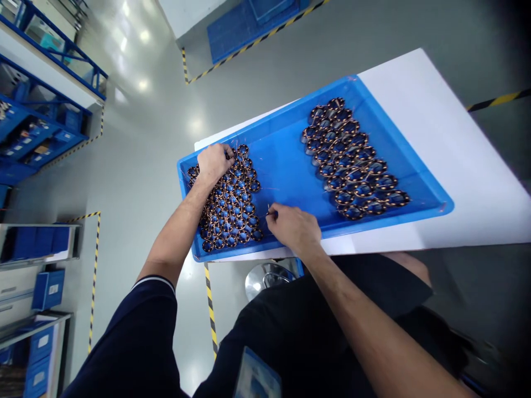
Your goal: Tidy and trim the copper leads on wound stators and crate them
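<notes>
A long blue tray point(286, 166) holds two groups of copper-wound ring coils, dark with thin loose wire ends. My left hand point(212, 164) is over the far side of the left group of coils point(232, 207), its fingertips closed on a ring coil point(228, 155). Close to the tray's near side, my right hand point(293, 226) is held in a pinch beside that same group. A thin tip shows at its fingers, but what they hold is too small to make out. The other group of coils point(352, 160) lies in slanting rows at the tray's right end.
The tray rests on a white tabletop point(464, 182) that extends to the right. Below its near edge stands a round metal stool base point(265, 279). Blue shelving point(41, 116) and storage bins point(47, 290) are at the left. Yellow-black tape point(211, 309) marks the floor.
</notes>
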`<move>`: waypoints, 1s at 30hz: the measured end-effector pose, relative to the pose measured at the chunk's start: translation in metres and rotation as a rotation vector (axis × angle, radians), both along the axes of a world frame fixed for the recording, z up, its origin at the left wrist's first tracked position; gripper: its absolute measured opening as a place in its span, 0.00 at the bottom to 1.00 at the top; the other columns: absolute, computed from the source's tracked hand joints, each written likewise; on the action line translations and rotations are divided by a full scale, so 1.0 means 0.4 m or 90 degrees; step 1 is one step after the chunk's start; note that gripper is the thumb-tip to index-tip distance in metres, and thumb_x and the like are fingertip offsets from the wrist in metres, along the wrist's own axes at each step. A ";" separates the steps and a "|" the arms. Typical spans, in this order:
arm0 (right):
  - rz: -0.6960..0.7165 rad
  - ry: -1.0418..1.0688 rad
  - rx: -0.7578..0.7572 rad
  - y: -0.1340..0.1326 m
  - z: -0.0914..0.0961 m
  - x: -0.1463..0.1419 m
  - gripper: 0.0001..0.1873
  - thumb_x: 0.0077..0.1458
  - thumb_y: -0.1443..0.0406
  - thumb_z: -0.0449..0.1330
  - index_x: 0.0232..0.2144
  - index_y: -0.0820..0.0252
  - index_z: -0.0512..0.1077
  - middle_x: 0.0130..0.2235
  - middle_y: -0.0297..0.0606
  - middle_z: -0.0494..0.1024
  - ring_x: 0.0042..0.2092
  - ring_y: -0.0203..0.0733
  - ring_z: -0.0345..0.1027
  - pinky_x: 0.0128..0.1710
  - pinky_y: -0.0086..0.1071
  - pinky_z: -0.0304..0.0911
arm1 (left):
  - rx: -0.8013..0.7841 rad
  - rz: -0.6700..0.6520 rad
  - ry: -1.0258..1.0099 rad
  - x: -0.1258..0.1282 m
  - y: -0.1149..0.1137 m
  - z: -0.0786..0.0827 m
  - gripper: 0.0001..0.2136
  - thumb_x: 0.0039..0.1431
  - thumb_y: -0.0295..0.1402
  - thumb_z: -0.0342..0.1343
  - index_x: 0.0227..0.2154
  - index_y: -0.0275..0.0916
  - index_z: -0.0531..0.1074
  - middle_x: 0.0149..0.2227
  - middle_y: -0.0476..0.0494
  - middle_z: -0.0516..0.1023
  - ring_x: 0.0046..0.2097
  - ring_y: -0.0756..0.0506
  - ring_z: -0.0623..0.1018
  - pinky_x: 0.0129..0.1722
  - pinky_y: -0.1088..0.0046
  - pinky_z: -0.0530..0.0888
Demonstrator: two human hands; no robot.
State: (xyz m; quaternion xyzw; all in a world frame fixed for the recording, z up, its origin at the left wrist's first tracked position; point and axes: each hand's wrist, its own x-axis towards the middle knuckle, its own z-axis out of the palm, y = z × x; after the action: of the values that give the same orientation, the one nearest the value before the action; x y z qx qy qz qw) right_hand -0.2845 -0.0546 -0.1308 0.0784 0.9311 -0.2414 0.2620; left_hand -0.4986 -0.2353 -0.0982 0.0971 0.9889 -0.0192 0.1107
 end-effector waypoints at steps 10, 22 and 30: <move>0.011 0.026 0.041 -0.013 0.011 0.004 0.21 0.77 0.53 0.68 0.61 0.60 0.79 0.59 0.46 0.83 0.57 0.48 0.82 0.59 0.49 0.82 | 0.076 -0.354 0.002 0.155 0.050 0.036 0.17 0.73 0.41 0.64 0.60 0.48 0.84 0.69 0.44 0.80 0.71 0.37 0.73 0.74 0.56 0.71; -0.004 0.025 0.054 -0.020 0.037 0.009 0.22 0.77 0.52 0.68 0.63 0.60 0.78 0.61 0.46 0.82 0.58 0.49 0.81 0.60 0.50 0.82 | -0.105 -0.531 -0.029 0.155 0.116 -0.040 0.21 0.79 0.45 0.66 0.65 0.39 0.77 0.65 0.34 0.80 0.62 0.37 0.83 0.63 0.50 0.85; -0.019 0.036 0.049 -0.027 0.033 0.010 0.23 0.77 0.52 0.68 0.63 0.60 0.78 0.62 0.47 0.82 0.59 0.50 0.81 0.61 0.51 0.82 | -0.124 -0.521 -0.011 0.133 0.108 -0.037 0.22 0.78 0.45 0.66 0.65 0.38 0.77 0.65 0.34 0.80 0.62 0.37 0.83 0.62 0.50 0.86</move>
State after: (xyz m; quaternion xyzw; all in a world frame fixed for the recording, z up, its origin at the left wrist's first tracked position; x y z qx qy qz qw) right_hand -0.2805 -0.0654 -0.1178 0.0953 0.9455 -0.2109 0.2292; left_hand -0.4454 -0.1919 -0.1131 0.4709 0.8615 -0.1544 0.1108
